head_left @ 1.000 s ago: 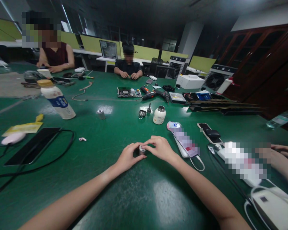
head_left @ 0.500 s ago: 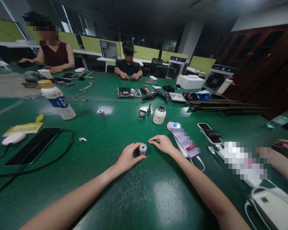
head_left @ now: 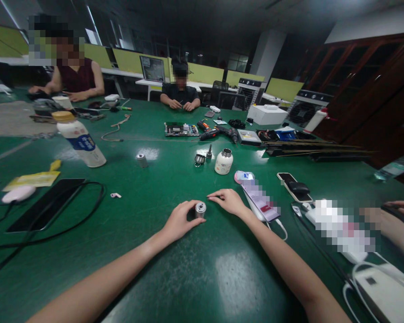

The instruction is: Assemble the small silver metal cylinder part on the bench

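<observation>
A small silver metal cylinder (head_left: 200,210) stands upright on the green table (head_left: 161,273), with a dark hole showing in its top. My left hand (head_left: 179,221) is closed around its side, thumb in front and fingers behind. Just right of the cylinder and apart from it is my right hand (head_left: 229,202), its thumb and forefinger pinched together. Whether a tiny piece sits in that pinch is too small to tell. A similar silver cylinder (head_left: 142,160) stands farther off to the left. Beyond my hands are a short cream bottle (head_left: 223,163) and a metal cap (head_left: 199,159) with a ring.
Left are a milk-drink bottle (head_left: 82,142), a black tablet (head_left: 47,205) with a cable and an earbud (head_left: 116,195). Right lie a phone (head_left: 261,199) and a white power strip (head_left: 343,235); another person's hand (head_left: 393,222) is beside it. A circuit board (head_left: 181,130) and power drills (head_left: 218,132) lie farther back.
My right hand has lifted off the cylinder's top and moved right, uncovering the hole. My left hand has kept its grip. In the last half second both hands have stayed almost still.
</observation>
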Available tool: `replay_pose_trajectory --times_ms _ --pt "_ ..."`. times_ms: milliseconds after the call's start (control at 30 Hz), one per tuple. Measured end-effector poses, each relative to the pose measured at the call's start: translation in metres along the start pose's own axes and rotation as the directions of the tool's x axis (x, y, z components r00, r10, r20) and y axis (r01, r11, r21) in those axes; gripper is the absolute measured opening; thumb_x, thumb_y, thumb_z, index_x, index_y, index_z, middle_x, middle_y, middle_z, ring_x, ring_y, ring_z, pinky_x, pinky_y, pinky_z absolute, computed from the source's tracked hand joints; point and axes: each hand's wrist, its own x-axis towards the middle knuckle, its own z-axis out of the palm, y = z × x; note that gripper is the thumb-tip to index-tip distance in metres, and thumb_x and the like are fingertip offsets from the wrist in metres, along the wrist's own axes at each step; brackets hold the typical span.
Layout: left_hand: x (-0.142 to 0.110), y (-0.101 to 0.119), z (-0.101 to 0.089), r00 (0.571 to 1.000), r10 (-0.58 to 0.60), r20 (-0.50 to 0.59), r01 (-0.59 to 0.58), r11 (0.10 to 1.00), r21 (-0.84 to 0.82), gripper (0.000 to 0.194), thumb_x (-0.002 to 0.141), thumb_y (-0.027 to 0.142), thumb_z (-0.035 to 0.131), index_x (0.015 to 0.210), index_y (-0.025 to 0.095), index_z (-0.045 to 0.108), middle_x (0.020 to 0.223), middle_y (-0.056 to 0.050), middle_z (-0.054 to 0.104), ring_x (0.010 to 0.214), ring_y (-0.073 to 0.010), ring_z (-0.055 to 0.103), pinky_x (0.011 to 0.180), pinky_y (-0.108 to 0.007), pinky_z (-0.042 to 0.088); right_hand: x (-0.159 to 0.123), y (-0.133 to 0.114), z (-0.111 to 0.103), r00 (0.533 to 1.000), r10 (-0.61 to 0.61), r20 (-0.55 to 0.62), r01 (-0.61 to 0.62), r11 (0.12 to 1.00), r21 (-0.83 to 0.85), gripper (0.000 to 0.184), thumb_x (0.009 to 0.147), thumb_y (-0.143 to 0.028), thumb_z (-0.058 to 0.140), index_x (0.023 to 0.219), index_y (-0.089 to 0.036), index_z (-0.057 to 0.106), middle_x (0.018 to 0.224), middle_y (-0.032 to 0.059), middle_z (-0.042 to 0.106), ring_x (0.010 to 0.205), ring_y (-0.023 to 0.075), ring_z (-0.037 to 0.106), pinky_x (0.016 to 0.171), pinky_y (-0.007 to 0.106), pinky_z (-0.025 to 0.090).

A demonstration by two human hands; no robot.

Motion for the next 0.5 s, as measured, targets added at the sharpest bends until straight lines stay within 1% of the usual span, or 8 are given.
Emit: replay_pose_trajectory --times_ms 167,233,300,400,500 --pt "0.000 -0.001 0.000 1.000 0.005 -0.001 -0.005 1.000 -0.003 0.043 0.073 0.035 0.075 0.111 0.021 0.061 0.103 -0.006 0.069 0.093 -0.0234 0.063 0.084 -0.036 0.048 -0.002 -0.005 0.001 0.999 0.032 0.019 -0.030 0.998 -0.058 0.029 0.085 -0.050 0.061 0.110 -0.038 0.069 0.106 -0.0035 0.073 0.080 0.0206 0.070 0.072 0.032 0.055" --pt "0.000 -0.001 0.001 1.000 0.009 -0.007 -0.009 1.000 0.001 0.043 0.073 0.035 0.075 0.111 0.021 0.061 0.103 -0.005 0.069 0.093 -0.0234 0.063 0.083 -0.035 0.048 -0.003 -0.006 0.005 1.000 0.028 0.011 -0.028 0.997 -0.066 0.027 0.085 -0.048 0.062 0.108 -0.037 0.070 0.104 -0.0025 0.073 0.080 0.0198 0.069 0.070 0.030 0.054" --pt "0.000 -0.001 0.001 1.000 0.012 -0.012 -0.012 1.000 0.003 0.044 0.072 0.035 0.076 0.111 0.021 0.061 0.103 -0.005 0.069 0.093 -0.0235 0.063 0.083 -0.035 0.048 -0.003 -0.006 0.008 1.000 0.015 -0.022 -0.016 0.998 -0.058 0.022 0.085 -0.044 0.063 0.102 -0.035 0.073 0.097 -0.0010 0.074 0.080 0.0182 0.068 0.070 0.028 0.053" --pt "0.000 -0.001 0.000 1.000 0.012 -0.012 -0.012 1.000 0.006 0.044 0.072 0.035 0.076 0.111 0.021 0.061 0.103 -0.005 0.069 0.092 -0.0234 0.063 0.083 -0.035 0.048 -0.002 -0.013 0.005 0.995 -0.005 -0.101 0.007 1.000 0.014 0.017 0.085 -0.040 0.065 0.094 -0.030 0.075 0.087 0.0005 0.072 0.077 0.0150 0.065 0.068 0.024 0.049" --pt "0.000 0.001 -0.001 1.000 0.010 -0.006 -0.010 1.000 0.012 0.044 0.072 0.035 0.075 0.111 0.020 0.061 0.102 -0.005 0.069 0.092 -0.0231 0.063 0.083 -0.035 0.048 -0.002 -0.029 -0.005 0.982 -0.006 -0.190 0.039 0.985 0.170 0.019 0.081 -0.039 0.069 0.089 -0.024 0.076 0.077 0.0010 0.069 0.067 0.0120 0.058 0.058 0.021 0.043"
